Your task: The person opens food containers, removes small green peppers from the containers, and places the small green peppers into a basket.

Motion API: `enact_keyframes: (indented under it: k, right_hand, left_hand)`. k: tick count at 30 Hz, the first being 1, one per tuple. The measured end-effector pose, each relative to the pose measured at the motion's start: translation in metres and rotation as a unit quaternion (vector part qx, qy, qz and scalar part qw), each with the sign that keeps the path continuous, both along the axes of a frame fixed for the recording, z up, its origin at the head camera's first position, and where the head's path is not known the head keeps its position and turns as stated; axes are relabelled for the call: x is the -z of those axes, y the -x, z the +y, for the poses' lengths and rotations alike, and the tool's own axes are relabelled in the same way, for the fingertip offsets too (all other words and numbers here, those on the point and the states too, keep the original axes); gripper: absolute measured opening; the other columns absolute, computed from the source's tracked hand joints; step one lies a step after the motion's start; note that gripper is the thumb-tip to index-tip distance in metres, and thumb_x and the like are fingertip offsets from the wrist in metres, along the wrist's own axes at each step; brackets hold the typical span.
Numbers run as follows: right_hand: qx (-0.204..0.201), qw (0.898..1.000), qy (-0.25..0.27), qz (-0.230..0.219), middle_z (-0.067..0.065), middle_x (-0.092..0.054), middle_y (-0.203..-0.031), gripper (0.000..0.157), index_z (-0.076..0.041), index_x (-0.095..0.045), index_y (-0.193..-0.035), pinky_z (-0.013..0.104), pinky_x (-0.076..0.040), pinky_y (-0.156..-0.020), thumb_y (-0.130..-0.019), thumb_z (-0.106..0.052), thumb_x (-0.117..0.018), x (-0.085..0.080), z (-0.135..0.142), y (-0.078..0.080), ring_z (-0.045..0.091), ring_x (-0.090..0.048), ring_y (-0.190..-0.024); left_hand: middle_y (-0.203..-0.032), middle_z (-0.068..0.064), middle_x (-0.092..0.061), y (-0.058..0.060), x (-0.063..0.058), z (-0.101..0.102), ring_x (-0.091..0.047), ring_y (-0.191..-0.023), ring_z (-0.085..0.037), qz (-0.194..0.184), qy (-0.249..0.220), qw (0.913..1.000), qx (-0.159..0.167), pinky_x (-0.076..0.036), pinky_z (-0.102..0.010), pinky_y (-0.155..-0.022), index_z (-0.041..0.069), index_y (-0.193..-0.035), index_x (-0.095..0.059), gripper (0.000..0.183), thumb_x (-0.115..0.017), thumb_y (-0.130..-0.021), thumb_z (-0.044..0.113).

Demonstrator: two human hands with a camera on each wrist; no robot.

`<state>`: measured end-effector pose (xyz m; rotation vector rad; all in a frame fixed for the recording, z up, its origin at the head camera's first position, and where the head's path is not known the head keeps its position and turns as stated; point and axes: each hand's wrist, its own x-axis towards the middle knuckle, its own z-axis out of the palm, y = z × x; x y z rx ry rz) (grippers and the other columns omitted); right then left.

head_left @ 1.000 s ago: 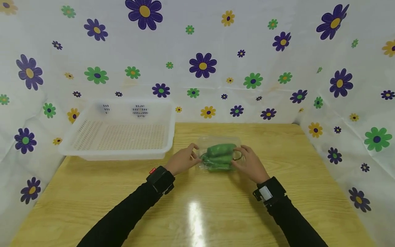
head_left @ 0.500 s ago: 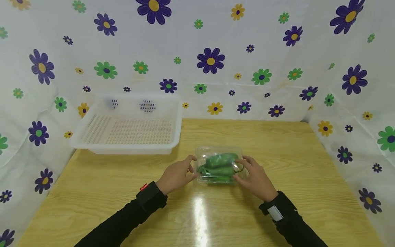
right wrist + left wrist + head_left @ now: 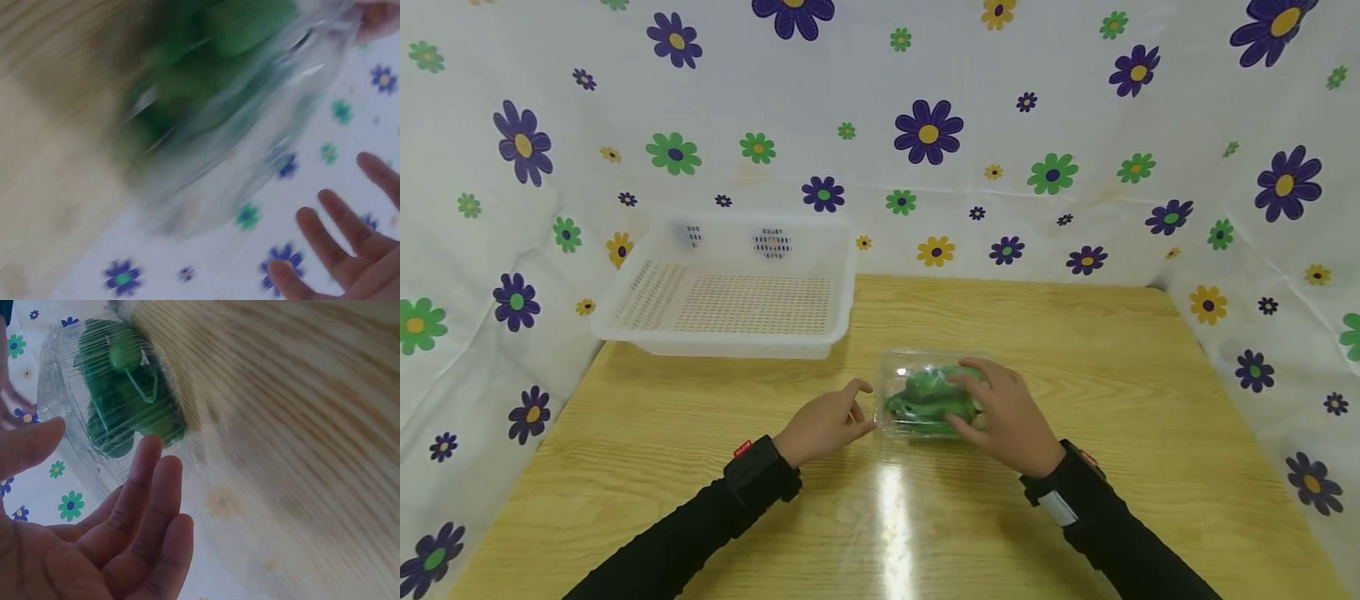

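Note:
A clear plastic box holding several green peppers lies on the table in the head view. My left hand is at its left end, fingertips right at the plastic and fingers loosely extended. In the left wrist view the box shows its ribbed side beyond my left fingers. My right hand reaches over the right part of the box, hiding that end in the head view. The right wrist view is blurred; there my right fingers are spread, apart from the plastic.
A white perforated plastic basket stands at the back left of the wooden table. White cloth with purple, green and yellow flowers rises behind the table and along both sides.
The box has come nearer to me and a little left relative to the basket. My right hand has left the box's right end and moved left over its top. The head view has shifted too.

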<state>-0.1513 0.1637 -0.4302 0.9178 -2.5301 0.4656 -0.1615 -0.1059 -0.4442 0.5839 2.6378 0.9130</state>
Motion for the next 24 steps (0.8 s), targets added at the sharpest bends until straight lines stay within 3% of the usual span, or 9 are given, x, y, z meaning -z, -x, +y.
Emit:
enact_keyframes:
  k: [3,7,15,24]
  right_hand:
    - [-0.074,0.997,-0.024,0.021,0.014,-0.056,-0.126,0.041,-0.015,-0.065,-0.112,0.052,-0.043,-0.095,-0.075,-0.027,-0.079,-0.005,-0.029,0.001,0.03,-0.052,-0.118]
    - [-0.125,0.99,-0.06,0.037,0.012,-0.056,-0.126,0.031,-0.017,-0.068,-0.104,0.048,-0.043,-0.098,-0.076,-0.025,-0.078,-0.003,-0.055,0.001,0.029,-0.051,-0.12]
    - [-0.122,0.987,-0.102,0.019,0.012,-0.058,-0.126,0.022,-0.018,-0.071,-0.097,0.051,-0.043,-0.099,-0.076,-0.022,-0.078,0.008,-0.066,0.006,0.031,-0.052,-0.121]
    - [-0.139,0.988,-0.064,0.005,0.012,-0.062,-0.12,0.012,-0.018,-0.067,-0.085,0.042,-0.043,-0.102,-0.078,-0.017,-0.077,0.018,-0.074,0.012,0.031,-0.055,-0.118]
  left_hand:
    - [-0.091,-0.004,-0.065,0.001,0.001,-0.004,-0.056,-0.068,-0.011,-0.037,-0.008,0.9993,-0.006,-0.044,-0.026,-0.061,0.007,-0.127,-0.049,0.039,-0.059,-0.093,0.024]
    - [-0.09,-0.005,-0.064,0.002,0.006,-0.005,-0.058,-0.072,-0.015,-0.082,-0.038,0.9959,0.002,-0.046,-0.029,-0.062,0.009,-0.121,-0.053,0.031,-0.057,-0.094,0.024]
    - [-0.089,-0.008,-0.067,0.006,0.016,0.0,-0.062,-0.078,-0.018,-0.108,-0.074,0.9906,0.039,-0.047,-0.027,-0.063,0.005,-0.111,-0.056,0.025,-0.054,-0.096,0.025]
    - [-0.095,-0.012,-0.066,0.007,0.024,-0.005,-0.062,-0.082,-0.019,-0.164,-0.14,0.9754,0.048,-0.047,-0.03,-0.067,0.002,-0.109,-0.056,0.022,-0.05,-0.097,0.021]
